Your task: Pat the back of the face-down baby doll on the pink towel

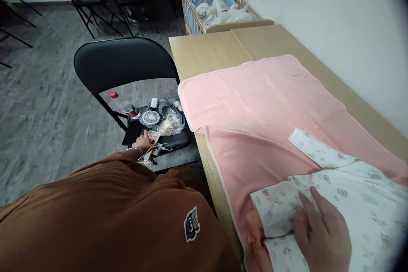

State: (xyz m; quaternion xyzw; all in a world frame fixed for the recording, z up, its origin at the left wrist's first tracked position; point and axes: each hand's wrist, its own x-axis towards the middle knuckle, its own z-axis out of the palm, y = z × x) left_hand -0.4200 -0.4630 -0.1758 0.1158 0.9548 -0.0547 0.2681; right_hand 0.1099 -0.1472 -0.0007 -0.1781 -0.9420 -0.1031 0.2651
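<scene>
My right hand (pixel 325 231) lies on a small white garment (pixel 360 195) printed with little green and pink figures. Its fingers are apart and rest at the garment's sleeve. Under the garment spreads a pink blanket (pixel 248 102) with a pale edge, and an orange patch (pixel 255 238) shows beside the sleeve. My left hand (pixel 142 141) is low at the chair, one finger stretched out beside a small lit, phone-like screen (pixel 153 137). A white cable (pixel 166 147) runs close by. The rest of that hand's fingers are partly hidden.
The black folding chair (pixel 127 57) holds a small white fan (pixel 151 117), a clear plastic bag (pixel 170 123) and a red-capped bottle (pixel 127 108). A wooden crib (pixel 207 29) with cloths stands beyond the table (pixel 207 53). A white wall (pixel 334 29) borders the right.
</scene>
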